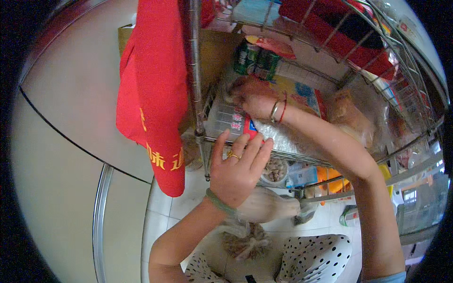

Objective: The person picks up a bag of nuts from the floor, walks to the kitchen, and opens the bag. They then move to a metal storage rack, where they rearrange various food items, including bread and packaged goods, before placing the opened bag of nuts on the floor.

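Observation:
My left hand [238,162], with a ring and a green band at its wrist, lies with its fingers stretched and a little apart over the front edge of a wire shelf [283,154]. Its fingertips touch a clear and red printed package [243,125]. Farther in, my right hand [257,101] reaches over the same package, wearing a bracelet and a red string. Motion blurs its fingers, so whether they grip anything is unclear. Green drink cans [255,61] stand just behind it. Beneath my right forearm is a crinkled, shiny white bag [278,137].
A red cloth with yellow lettering [151,94] hangs left of the rack's metal post [194,70]. Another wire basket shelf [325,42] sits above. Below are a tub of brownish pieces [274,170], a large pale gourd-like thing [266,205] and a tied bag [245,240].

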A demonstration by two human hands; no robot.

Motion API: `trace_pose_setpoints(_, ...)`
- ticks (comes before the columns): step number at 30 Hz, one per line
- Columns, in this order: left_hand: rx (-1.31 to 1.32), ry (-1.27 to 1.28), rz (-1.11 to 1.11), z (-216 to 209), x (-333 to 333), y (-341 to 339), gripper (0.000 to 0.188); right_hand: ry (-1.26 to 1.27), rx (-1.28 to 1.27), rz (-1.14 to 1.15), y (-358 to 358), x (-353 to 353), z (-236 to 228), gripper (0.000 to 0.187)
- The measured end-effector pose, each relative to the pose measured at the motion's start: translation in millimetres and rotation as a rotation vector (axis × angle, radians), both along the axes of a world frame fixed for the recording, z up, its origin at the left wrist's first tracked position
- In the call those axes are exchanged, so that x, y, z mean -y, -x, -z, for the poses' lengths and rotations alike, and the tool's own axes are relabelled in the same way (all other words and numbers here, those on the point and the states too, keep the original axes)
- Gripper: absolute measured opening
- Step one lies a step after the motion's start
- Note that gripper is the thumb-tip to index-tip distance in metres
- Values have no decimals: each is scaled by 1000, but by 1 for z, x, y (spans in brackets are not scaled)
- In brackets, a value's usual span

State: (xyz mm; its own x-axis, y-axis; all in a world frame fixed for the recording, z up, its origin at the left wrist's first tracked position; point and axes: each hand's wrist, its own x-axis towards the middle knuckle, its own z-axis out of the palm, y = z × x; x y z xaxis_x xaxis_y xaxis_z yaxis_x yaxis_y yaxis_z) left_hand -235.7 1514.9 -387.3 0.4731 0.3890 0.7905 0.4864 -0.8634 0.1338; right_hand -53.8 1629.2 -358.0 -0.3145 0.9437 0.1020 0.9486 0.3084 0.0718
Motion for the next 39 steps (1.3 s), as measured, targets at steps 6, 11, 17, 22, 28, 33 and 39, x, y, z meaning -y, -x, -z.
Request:
trace_pose_setpoints(6, 29, -10, 0, 2, 0, 1, 38, 256, -528, -351, -2, 43, -12, 25)
trace_pose_setpoints(11, -27, -1, 2, 0, -1, 2, 39, -191, -356, 176, -14, 7, -18, 28)
trace_pose_setpoints(17, -11, 2, 9, 3, -2, 3, 36, 38, 18, 352, -9, -47, 4, 26)
trace_pose_setpoints(22, 40, 0, 33, 5, 0, -7, 32, -8, 6, 138, -36, -47, 20, 24)
trace_pose_setpoints(28, 40, -24, 8, 13, -1, -3, 34, 263, -523, -200, -4, 34, -9, 29)
trace_pose_setpoints(33, 60, -36, 31, 5, -4, -1, 36, 523, -708, -514, -5, 39, -7, 28)
trace_pose_setpoints(39, 41, -80, 20, 2, -5, 3, 38, 636, -810, -454, -15, 49, -24, 25)
